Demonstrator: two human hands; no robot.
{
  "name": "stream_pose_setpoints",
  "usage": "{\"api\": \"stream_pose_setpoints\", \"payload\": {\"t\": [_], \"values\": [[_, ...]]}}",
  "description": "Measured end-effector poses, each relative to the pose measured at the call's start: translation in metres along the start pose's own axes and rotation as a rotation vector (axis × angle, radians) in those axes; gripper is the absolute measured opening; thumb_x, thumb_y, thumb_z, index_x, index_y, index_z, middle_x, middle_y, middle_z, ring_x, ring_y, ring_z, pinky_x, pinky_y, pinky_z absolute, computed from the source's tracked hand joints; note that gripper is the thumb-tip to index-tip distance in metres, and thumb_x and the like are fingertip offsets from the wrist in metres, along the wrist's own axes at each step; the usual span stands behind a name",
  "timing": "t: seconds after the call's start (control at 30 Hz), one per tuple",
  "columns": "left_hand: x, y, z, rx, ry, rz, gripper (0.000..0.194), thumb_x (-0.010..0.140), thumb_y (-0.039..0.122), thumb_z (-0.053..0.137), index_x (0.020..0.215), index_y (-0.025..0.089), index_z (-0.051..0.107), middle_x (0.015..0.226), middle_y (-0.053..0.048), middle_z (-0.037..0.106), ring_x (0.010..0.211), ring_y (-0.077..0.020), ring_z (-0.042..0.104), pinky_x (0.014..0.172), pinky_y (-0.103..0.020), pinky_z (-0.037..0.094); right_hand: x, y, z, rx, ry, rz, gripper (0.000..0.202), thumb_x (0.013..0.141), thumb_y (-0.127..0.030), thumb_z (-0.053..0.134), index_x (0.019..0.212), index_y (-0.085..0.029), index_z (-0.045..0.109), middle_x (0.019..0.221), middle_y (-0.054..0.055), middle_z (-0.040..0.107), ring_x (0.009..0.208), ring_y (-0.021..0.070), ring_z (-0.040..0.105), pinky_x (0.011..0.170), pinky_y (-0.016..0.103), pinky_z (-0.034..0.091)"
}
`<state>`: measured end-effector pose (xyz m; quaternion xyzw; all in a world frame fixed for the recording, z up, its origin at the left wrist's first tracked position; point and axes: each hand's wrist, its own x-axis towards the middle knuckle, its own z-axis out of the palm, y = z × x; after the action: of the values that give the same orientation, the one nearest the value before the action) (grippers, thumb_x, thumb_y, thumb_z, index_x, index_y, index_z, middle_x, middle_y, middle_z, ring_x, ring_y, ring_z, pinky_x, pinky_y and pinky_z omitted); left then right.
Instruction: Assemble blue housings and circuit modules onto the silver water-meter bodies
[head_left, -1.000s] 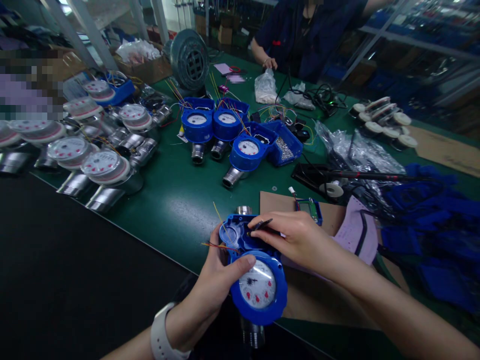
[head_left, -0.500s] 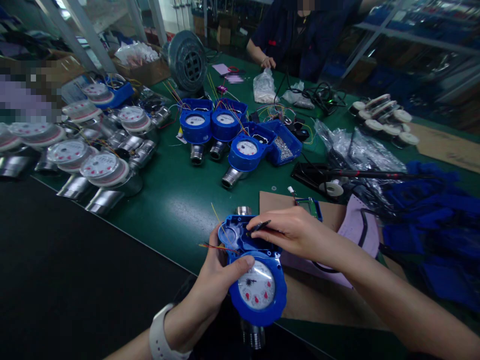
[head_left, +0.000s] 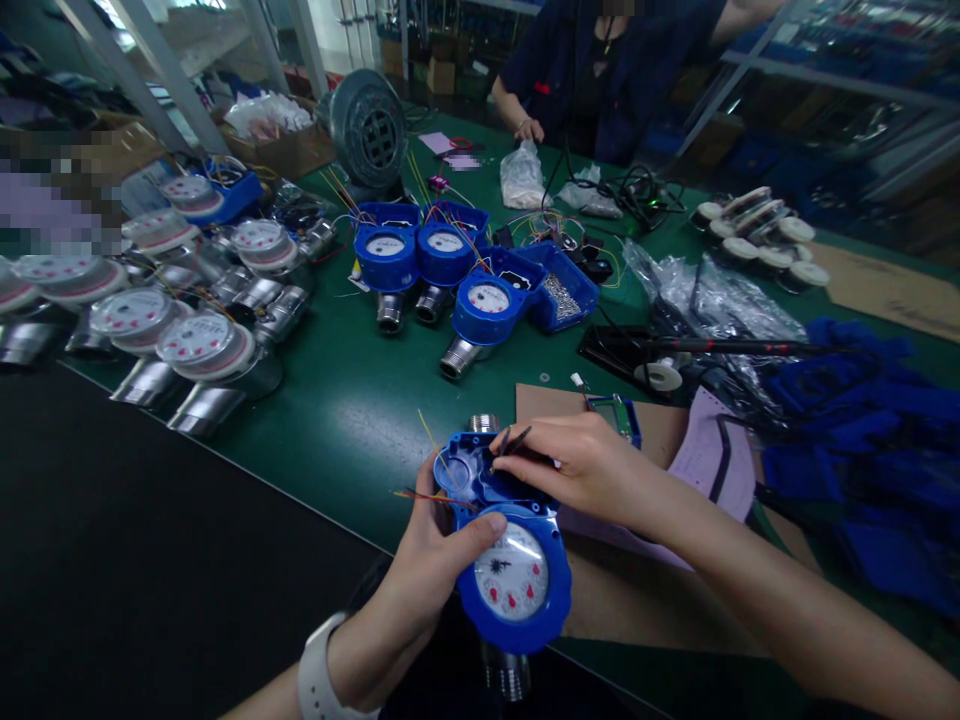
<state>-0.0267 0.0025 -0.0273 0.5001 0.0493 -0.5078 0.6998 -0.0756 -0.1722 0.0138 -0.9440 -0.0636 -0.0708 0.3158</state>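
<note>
A blue-cased water meter [head_left: 551,590] with a white dial stands at the front edge of the table, its upper compartment open and thin yellow and red wires coming out at the left. My left hand [head_left: 435,540] is wrapped round the meter's left side, thumb beside the dial. Above the open compartment, my right hand [head_left: 577,455] pinches dark tweezers [head_left: 517,440], their legs showing over the fingers. Whatever lies at the fingertips inside the compartment is too small to make out.
Three blue meters [head_left: 484,300] stand beyond, beside a blue bin of screws [head_left: 559,295]. Many uncased meters [head_left: 202,345] crowd the left. Cardboard [head_left: 600,600], a purple cloth [head_left: 712,450], and a black stand [head_left: 622,350] lie right. Across the table is a person [head_left: 600,80].
The tweezers have tilted more upright in my right hand, and their two legs now show apart. The camera view has shifted slightly. My left hand keeps its hold on the meter.
</note>
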Motion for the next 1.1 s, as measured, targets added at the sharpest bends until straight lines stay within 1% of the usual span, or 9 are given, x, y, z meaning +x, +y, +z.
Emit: {"api": "stream_pose_setpoints", "payload": {"t": [0.37, 0.47, 0.53, 0.67, 0.73, 0.83, 0.93, 1.03, 1.1], "values": [[0.000, 0.000, -0.002, 0.024, -0.005, 0.003, 0.078, 0.063, 0.028, 0.078, 0.126, 0.024, 0.033, 0.110, -0.010, 0.061, 0.097, -0.0259, 0.061, 0.087, -0.041, 0.046, 0.000, -0.002, 0.009, -0.064, 0.050, 0.039, 0.014, 0.088, -0.023, 0.055, 0.086, -0.012, 0.063, 0.078, 0.005, 0.069, 0.071, 0.0160, 0.065, 0.064, 0.025, 0.050], [0.000, -0.001, -0.002, 0.023, -0.004, -0.007, 0.077, 0.063, 0.028, 0.078, 0.126, 0.024, 0.033, 0.111, -0.010, 0.061, 0.097, -0.0258, 0.061, 0.088, -0.041, 0.046, -0.001, -0.005, 0.004, -0.031, 0.069, 0.022, 0.013, 0.088, -0.023, 0.055, 0.086, -0.014, 0.064, 0.081, 0.005, 0.070, 0.074, 0.0162, 0.066, 0.066, 0.025, 0.052], [0.000, -0.001, -0.003, 0.017, -0.012, -0.014, 0.077, 0.063, 0.029, 0.078, 0.125, 0.024, 0.034, 0.110, -0.010, 0.061, 0.095, -0.0253, 0.062, 0.087, -0.041, 0.046, -0.005, -0.009, -0.008, 0.006, 0.137, 0.049, 0.011, 0.087, -0.023, 0.056, 0.089, -0.017, 0.065, 0.087, 0.005, 0.071, 0.079, 0.0169, 0.067, 0.070, 0.026, 0.054], [0.000, -0.003, -0.004, 0.022, -0.013, -0.009, 0.076, 0.063, 0.030, 0.078, 0.125, 0.023, 0.033, 0.107, -0.010, 0.062, 0.091, -0.0249, 0.063, 0.084, -0.041, 0.047, -0.027, -0.009, -0.036, -0.066, 0.396, 0.245, 0.012, 0.086, -0.026, 0.057, 0.094, -0.023, 0.065, 0.092, 0.004, 0.071, 0.080, 0.0193, 0.067, 0.072, 0.031, 0.055], [0.000, -0.002, -0.005, 0.034, -0.007, -0.010, 0.075, 0.064, 0.030, 0.078, 0.124, 0.022, 0.034, 0.108, -0.011, 0.062, 0.093, -0.0258, 0.063, 0.083, -0.039, 0.048, -0.044, -0.002, -0.040, -0.140, 0.426, 0.333, 0.012, 0.086, -0.027, 0.056, 0.093, -0.022, 0.064, 0.092, 0.005, 0.070, 0.079, 0.0197, 0.067, 0.071, 0.031, 0.055], [0.002, 0.001, -0.005, 0.050, -0.006, -0.032, 0.073, 0.063, 0.031, 0.078, 0.122, 0.023, 0.037, 0.112, -0.011, 0.062, 0.100, -0.0272, 0.061, 0.084, -0.038, 0.048, -0.072, 0.011, -0.031, -0.204, 0.273, 0.495, 0.016, 0.086, -0.026, 0.054, 0.100, -0.019, 0.059, 0.087, 0.006, 0.070, 0.075, 0.0199, 0.067, 0.066, 0.030, 0.054], [0.006, 0.010, -0.004, 0.095, 0.006, -0.067, 0.069, 0.063, 0.033, 0.078, 0.120, 0.023, 0.040, 0.108, -0.010, 0.064, 0.097, -0.0276, 0.063, 0.081, -0.037, 0.050, -0.095, 0.014, -0.016, -0.244, 0.004, 0.704, 0.031, 0.085, -0.018, 0.052, 0.116, -0.015, 0.051, 0.082, 0.006, 0.070, 0.073, 0.0231, 0.068, 0.062, 0.032, 0.052], [0.015, 0.019, -0.002, 0.182, 0.036, -0.080, 0.071, 0.062, 0.034, 0.078, 0.121, 0.024, 0.041, 0.103, -0.009, 0.067, 0.093, -0.0279, 0.065, 0.076, -0.037, 0.052, -0.107, 0.004, -0.008, -0.265, -0.192, 0.815, 0.032, 0.082, -0.013, 0.054, 0.114, -0.014, 0.056, 0.092, 0.012, 0.070, 0.084, 0.0272, 0.066, 0.070, 0.036, 0.051], [0.022, 0.023, -0.003, 0.228, 0.037, -0.087, 0.075, 0.060, 0.033, 0.080, 0.123, 0.026, 0.040, 0.100, -0.007, 0.069, 0.093, -0.0283, 0.066, 0.074, -0.037, 0.053, -0.109, -0.004, -0.006, -0.250, -0.235, 0.833, 0.029, 0.081, -0.014, 0.057, 0.110, -0.015, 0.060, 0.100, 0.014, 0.068, 0.091, 0.0282, 0.065, 0.076, 0.037, 0.049]]}}
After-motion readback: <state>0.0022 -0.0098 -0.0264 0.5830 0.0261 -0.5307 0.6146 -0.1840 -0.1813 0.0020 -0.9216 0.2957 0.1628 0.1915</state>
